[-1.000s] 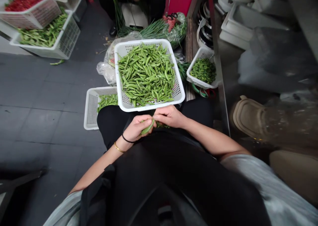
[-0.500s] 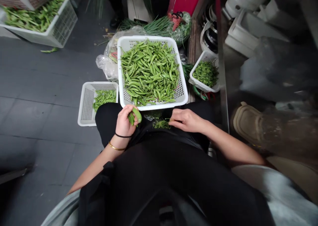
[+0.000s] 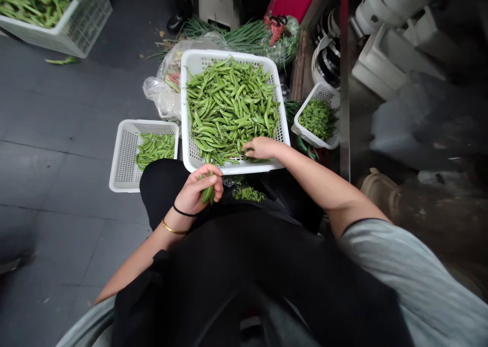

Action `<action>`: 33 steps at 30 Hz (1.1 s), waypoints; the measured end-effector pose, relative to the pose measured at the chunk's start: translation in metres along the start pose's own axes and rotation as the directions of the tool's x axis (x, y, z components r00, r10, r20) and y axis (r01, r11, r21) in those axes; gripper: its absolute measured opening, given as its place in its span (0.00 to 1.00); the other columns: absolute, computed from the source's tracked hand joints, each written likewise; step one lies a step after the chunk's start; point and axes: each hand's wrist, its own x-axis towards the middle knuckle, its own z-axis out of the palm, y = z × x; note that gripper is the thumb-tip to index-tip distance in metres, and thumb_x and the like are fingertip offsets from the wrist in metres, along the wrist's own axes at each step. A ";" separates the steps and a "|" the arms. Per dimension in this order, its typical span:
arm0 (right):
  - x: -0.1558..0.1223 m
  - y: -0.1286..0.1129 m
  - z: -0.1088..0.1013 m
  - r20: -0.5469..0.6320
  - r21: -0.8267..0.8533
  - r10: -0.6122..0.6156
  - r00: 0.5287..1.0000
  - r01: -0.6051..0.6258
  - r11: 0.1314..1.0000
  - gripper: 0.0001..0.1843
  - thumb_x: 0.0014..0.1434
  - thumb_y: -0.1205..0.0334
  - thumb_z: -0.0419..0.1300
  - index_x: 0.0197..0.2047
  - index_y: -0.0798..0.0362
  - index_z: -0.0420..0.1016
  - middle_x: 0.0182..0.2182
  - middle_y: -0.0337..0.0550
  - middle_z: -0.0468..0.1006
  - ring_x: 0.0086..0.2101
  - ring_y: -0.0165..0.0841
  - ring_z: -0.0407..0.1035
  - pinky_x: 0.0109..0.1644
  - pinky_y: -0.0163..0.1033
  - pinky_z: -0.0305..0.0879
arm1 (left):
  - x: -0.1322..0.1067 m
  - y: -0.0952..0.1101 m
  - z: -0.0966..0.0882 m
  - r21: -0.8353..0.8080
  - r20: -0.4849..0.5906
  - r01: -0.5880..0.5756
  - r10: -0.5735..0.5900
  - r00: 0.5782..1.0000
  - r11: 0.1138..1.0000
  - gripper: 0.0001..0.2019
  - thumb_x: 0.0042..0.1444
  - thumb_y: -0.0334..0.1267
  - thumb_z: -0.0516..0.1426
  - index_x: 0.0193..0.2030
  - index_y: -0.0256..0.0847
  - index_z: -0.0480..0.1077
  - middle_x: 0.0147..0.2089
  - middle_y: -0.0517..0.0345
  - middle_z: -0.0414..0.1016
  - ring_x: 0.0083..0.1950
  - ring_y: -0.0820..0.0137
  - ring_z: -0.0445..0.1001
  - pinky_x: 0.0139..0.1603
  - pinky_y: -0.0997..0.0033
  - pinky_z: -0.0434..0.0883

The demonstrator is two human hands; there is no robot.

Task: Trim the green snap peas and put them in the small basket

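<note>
A: Position of the loose, curved green pods (image 3: 231,100)?
B: Heaped inside a white, squarish, perforated plastic basket (image 3: 184,113); under the right grip (image 3: 263,147), just beyond the left grip (image 3: 195,190).
A: Condition of left?
B: Curled closed around a few plump green pods (image 3: 207,190), near the basket's near rim.
A: And right?
B: At the heap's near right part, in contact with pods; cannot tell whether closed on any.

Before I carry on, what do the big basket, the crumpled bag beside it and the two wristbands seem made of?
Big basket: probably moulded white plastic, smooth, judging by its rounded rim and regular holes.
Crumpled bag: likely thin, glossy plastic film, see-through and creased.
Gold-coloured bangle: perhaps polished metal, from its shine.
Black band: matte, maybe elastic or cord; too small to tell.
</note>
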 end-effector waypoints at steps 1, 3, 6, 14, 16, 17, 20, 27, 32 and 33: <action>0.014 -0.002 0.004 0.052 -0.013 0.016 0.999 -0.015 1.000 0.14 0.56 0.61 0.59 0.45 0.53 0.77 0.43 0.46 0.79 0.37 0.33 0.71 0.38 0.34 0.60 | -0.001 0.001 -0.001 0.042 -0.004 0.020 -0.020 1.000 0.999 0.07 0.50 0.34 0.61 0.36 0.36 0.72 0.24 0.58 0.72 0.19 0.72 0.69 0.17 0.76 0.64; 0.029 -0.005 0.009 0.093 -0.011 0.040 0.995 -0.039 0.999 0.15 0.56 0.61 0.59 0.45 0.57 0.77 0.41 0.50 0.79 0.36 0.35 0.71 0.38 0.36 0.61 | -0.004 0.003 -0.002 0.099 -0.022 0.048 -0.046 0.999 0.994 0.07 0.50 0.32 0.61 0.37 0.35 0.73 0.24 0.56 0.73 0.18 0.73 0.69 0.16 0.77 0.63; 0.017 -0.004 0.006 0.029 0.011 0.051 0.998 -0.052 0.999 0.15 0.60 0.60 0.54 0.44 0.60 0.77 0.41 0.54 0.78 0.37 0.35 0.71 0.41 0.38 0.62 | -0.006 0.002 -0.002 0.110 -0.051 0.055 -0.050 0.997 0.992 0.05 0.50 0.32 0.62 0.34 0.34 0.74 0.18 0.62 0.67 0.14 0.79 0.60 0.13 0.80 0.57; -0.082 -0.027 0.028 -0.286 0.933 -0.329 0.900 0.339 0.117 0.24 0.56 0.47 0.57 0.47 0.59 0.73 0.31 0.45 0.78 0.31 0.32 0.73 0.32 0.35 0.69 | -0.006 -0.010 0.025 0.234 -0.129 0.074 -0.044 0.991 0.969 0.17 0.49 0.40 0.64 0.44 0.34 0.75 0.23 0.60 0.71 0.16 0.79 0.63 0.14 0.79 0.58; -0.090 -0.045 0.046 -0.296 0.953 -0.390 0.872 0.295 -0.065 0.24 0.54 0.47 0.60 0.43 0.60 0.74 0.29 0.45 0.78 0.29 0.31 0.73 0.32 0.35 0.69 | -0.010 -0.012 0.030 0.272 -0.084 0.060 -0.039 0.996 0.960 0.18 0.48 0.41 0.64 0.44 0.33 0.74 0.23 0.59 0.71 0.16 0.79 0.63 0.15 0.79 0.58; -0.091 -0.052 0.053 -0.307 0.951 -0.402 0.863 0.287 -0.111 0.23 0.53 0.48 0.61 0.42 0.61 0.74 0.28 0.45 0.78 0.29 0.31 0.73 0.32 0.35 0.70 | -0.012 -0.013 0.031 0.291 -0.069 0.048 -0.029 0.997 0.956 0.18 0.48 0.41 0.65 0.44 0.33 0.74 0.23 0.59 0.72 0.16 0.79 0.63 0.16 0.79 0.59; -0.094 -0.064 0.064 -0.351 0.936 -0.356 0.866 0.336 -0.106 0.24 0.53 0.48 0.61 0.44 0.60 0.73 0.33 0.47 0.79 0.32 0.32 0.74 0.34 0.35 0.71 | -0.020 -0.015 0.030 0.315 -0.083 -0.001 0.028 0.996 0.949 0.15 0.47 0.41 0.65 0.37 0.32 0.74 0.20 0.59 0.71 0.15 0.78 0.62 0.16 0.79 0.58; -0.109 -0.075 0.042 -0.524 0.758 -0.146 0.839 0.537 0.370 0.12 0.56 0.58 0.60 0.40 0.57 0.73 0.26 0.37 0.73 0.25 0.24 0.68 0.29 0.29 0.64 | -0.034 -0.012 0.033 0.371 0.072 0.017 -0.047 0.996 0.928 0.17 0.50 0.49 0.62 0.28 0.33 0.72 0.14 0.61 0.65 0.13 0.79 0.58 0.14 0.79 0.54; -0.112 -0.085 0.030 -0.569 0.508 -0.300 0.765 0.614 0.603 0.08 0.58 0.62 0.58 0.31 0.57 0.73 0.24 0.36 0.71 0.25 0.24 0.64 0.30 0.30 0.59 | -0.033 -0.010 0.034 0.465 0.150 0.040 -0.123 0.981 0.884 0.18 0.54 0.49 0.59 0.28 0.33 0.71 0.14 0.62 0.63 0.12 0.79 0.58 0.14 0.80 0.55; -0.110 -0.086 0.030 -0.579 0.451 -0.314 0.753 0.616 0.645 0.08 0.58 0.62 0.57 0.31 0.57 0.72 0.24 0.37 0.71 0.25 0.24 0.63 0.31 0.30 0.59 | -0.032 -0.011 0.034 0.465 0.149 0.049 -0.133 0.980 0.884 0.18 0.54 0.49 0.59 0.28 0.33 0.71 0.14 0.62 0.63 0.12 0.80 0.58 0.14 0.80 0.56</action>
